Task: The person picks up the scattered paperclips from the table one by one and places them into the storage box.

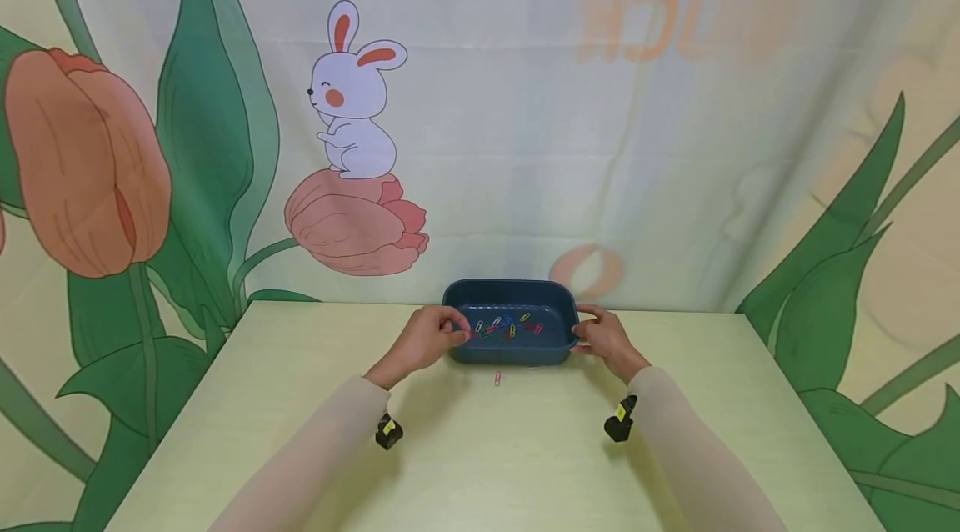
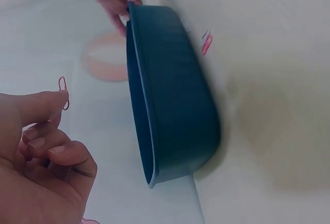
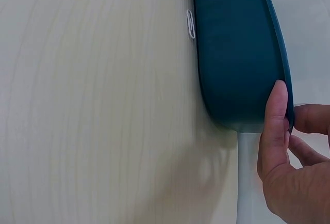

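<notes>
A dark blue plastic bin (image 1: 510, 355) sits at the table's back edge, with several coloured paper clips (image 1: 512, 331) scattered on its floor. At the bin's left end, my left hand (image 1: 431, 338) pinches a red paper clip (image 2: 63, 83) between thumb and finger, above the rim; its other fingers are curled. My right hand (image 3: 296, 177) grips the bin's right end, thumb on one side of the rim and fingers on the other. In front of the bin a pink paper clip (image 1: 497, 378) lies on the table. A white paper clip (image 3: 191, 24) lies close against the bin's front wall.
The pale wood-look table (image 1: 517, 465) spreads out in front of the bin. Right behind the table's back edge hangs a printed curtain (image 1: 495, 140) with a rabbit and tulips. Small black wrist cameras (image 1: 388, 432) are strapped under both sleeves.
</notes>
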Action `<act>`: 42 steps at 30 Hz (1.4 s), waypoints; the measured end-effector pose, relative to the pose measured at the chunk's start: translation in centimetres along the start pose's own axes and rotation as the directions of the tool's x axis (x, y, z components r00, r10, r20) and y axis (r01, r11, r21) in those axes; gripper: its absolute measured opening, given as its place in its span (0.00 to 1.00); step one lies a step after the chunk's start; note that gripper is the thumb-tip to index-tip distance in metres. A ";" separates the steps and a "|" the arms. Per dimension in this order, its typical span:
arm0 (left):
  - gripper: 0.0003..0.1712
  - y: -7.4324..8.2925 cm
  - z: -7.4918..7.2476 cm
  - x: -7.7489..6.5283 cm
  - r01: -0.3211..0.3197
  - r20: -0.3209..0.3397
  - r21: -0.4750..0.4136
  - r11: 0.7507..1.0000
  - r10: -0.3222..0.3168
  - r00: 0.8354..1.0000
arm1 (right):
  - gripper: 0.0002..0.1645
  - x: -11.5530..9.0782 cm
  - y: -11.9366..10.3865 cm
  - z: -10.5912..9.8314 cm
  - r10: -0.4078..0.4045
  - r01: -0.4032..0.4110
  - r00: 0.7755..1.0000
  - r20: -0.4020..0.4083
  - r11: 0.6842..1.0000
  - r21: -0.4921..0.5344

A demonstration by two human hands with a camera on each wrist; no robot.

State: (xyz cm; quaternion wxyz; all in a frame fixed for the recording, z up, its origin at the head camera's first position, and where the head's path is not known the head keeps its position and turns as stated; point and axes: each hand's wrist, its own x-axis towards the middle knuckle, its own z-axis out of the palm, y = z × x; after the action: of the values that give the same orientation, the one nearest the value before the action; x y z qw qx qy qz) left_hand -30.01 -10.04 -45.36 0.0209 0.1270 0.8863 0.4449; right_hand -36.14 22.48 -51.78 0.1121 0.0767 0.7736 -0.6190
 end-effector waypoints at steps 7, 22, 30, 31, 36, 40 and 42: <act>0.03 0.2 -0.5 1.5 0.029 -0.048 -0.044 0.999 -0.031 0.998 | 0.32 0.1 0.0 0.1 0.004 -0.004 1.000 -0.008 1.000 0.003; 0.06 1.0 0.2 4.7 0.064 -0.096 -0.081 0.995 -0.072 0.993 | 0.33 -0.1 0.0 0.0 0.011 -0.011 1.000 0.004 1.000 0.012; 0.05 0.6 1.0 6.3 0.090 -0.116 -0.129 0.987 -0.106 0.988 | 0.33 -0.1 -0.1 0.0 -0.001 0.001 1.000 0.002 1.000 0.009; 0.05 0.7 1.1 6.5 0.096 -0.117 -0.136 0.986 -0.112 0.987 | 0.33 -0.1 -0.1 0.0 -0.002 0.002 1.000 -0.002 1.000 0.010; 0.05 0.6 1.5 7.6 0.134 -0.115 -0.144 0.980 -0.152 0.982 | 0.33 -0.2 -0.2 0.0 0.003 -0.003 1.000 0.002 1.000 0.010; 0.05 0.4 1.9 8.2 0.156 -0.107 -0.144 0.977 -0.172 0.979 | 0.33 -0.3 -0.2 -0.1 0.011 -0.011 1.000 0.004 1.000 0.007; 0.04 0.4 2.1 8.5 0.164 -0.103 -0.147 0.975 -0.180 0.978 | 0.33 -0.3 -0.2 -0.1 0.008 -0.008 1.000 0.004 1.000 0.006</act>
State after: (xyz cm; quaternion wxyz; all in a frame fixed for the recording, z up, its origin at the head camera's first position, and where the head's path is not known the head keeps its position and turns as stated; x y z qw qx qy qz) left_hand -37.79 -6.13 -45.65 0.0168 0.0221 0.8608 0.5082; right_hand -35.92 22.53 -51.49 0.1161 0.0787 0.7713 -0.6208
